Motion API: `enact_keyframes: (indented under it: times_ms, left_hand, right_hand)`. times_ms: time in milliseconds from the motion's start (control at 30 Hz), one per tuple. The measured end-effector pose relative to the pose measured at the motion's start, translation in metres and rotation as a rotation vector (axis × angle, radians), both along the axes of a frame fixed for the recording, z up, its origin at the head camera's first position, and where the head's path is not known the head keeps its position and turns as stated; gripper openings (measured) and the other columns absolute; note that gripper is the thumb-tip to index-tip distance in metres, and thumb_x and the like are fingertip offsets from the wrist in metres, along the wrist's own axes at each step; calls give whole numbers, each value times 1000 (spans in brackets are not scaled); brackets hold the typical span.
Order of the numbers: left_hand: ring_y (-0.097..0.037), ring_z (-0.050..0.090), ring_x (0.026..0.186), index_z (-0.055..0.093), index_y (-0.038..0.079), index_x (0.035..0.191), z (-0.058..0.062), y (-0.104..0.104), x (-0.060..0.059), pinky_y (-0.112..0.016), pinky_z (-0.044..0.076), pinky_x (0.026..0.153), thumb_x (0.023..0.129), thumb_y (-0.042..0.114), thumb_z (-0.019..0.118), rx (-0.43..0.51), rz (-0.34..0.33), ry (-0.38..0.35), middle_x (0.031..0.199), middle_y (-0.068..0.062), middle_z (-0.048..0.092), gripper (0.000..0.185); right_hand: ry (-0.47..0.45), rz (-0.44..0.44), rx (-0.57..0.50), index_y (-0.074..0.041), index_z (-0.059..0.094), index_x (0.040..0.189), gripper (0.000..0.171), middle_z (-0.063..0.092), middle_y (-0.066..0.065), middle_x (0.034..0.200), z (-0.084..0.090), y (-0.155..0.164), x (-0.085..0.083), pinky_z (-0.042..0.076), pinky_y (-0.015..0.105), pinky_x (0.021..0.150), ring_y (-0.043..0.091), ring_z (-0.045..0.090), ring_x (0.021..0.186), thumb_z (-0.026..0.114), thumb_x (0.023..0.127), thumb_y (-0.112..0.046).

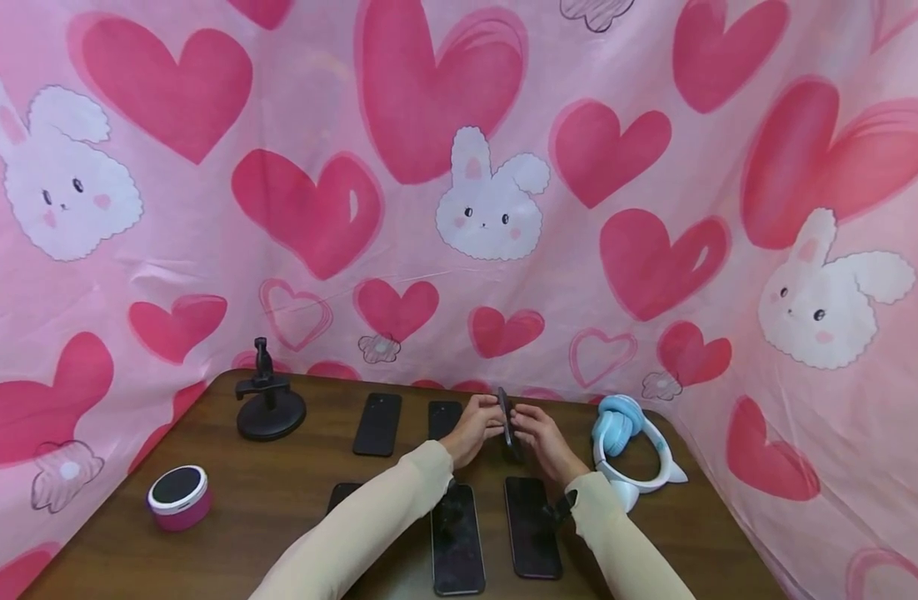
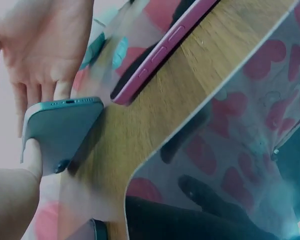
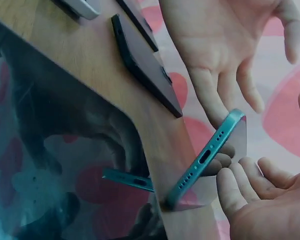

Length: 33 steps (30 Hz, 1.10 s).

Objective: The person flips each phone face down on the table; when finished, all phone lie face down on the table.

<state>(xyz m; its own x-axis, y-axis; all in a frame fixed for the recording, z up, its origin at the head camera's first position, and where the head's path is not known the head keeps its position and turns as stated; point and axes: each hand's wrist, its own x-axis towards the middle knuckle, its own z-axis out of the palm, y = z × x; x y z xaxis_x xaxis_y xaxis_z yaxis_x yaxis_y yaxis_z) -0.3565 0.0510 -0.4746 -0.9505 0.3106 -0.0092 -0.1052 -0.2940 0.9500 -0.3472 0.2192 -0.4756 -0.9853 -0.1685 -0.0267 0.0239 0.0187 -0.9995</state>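
Two flat phones (image 1: pixel 459 550) lay nearest, toward six o'clock of the upright phone (image 2: pixel 65 130), which the left hand (image 1: pixel 470 429) and right hand (image 1: pixel 545 437) held between their fingertips (neither clenched); a pink curtain (image 1: pixel 567 237) hung beyond, at twelve.

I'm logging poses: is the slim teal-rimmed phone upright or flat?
Upright, slightly tilted: the phone shows edge-on between left hand and right hand.

A phone (image 2: pixel 65 127) gleams before us, its screen (image 3: pixel 238 142) glossy, edge (image 3: pixel 197 167) smooth and metal-looking; the table (image 1: pixel 264 492) grained wood, the backdrop (image 1: pixel 504 283) creased cloth.
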Motion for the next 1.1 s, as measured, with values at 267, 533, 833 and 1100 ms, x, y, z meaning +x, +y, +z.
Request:
enact_keyframes:
  times_ms: [267,533,833,1100]
  left_hand:
    - [-25,62,111,31,-1,139,8,2,-2,-50,45,115,91,11,56,5,-25,32,142,-27,46,55]
    - [-40,46,142,29,-1,143,4,3,0,-55,39,118,91,11,55,-55,-84,28,158,-27,34,59]
    - [-34,49,135,29,-2,148,-10,-11,7,-54,39,118,88,18,64,-262,-104,8,150,-23,37,72]
    - [-32,48,132,29,-1,147,-19,-13,10,-52,39,118,86,16,65,-272,-89,-2,147,-24,36,73]
  right_hand:
    - [-14,6,-35,8,29,149,57,41,25,150,9,-4,5,45,31,100,15,58,112,46,103,-21]
    - [-46,-40,-84,8,28,150,57,39,27,152,7,1,0,48,21,88,10,56,105,46,102,-17]
    - [-99,-75,-71,8,30,149,54,44,22,145,-4,12,-5,47,21,89,17,53,110,46,104,-16]
    - [-93,-32,3,6,23,153,61,27,28,160,-11,18,-4,29,53,123,37,37,140,49,104,-19]
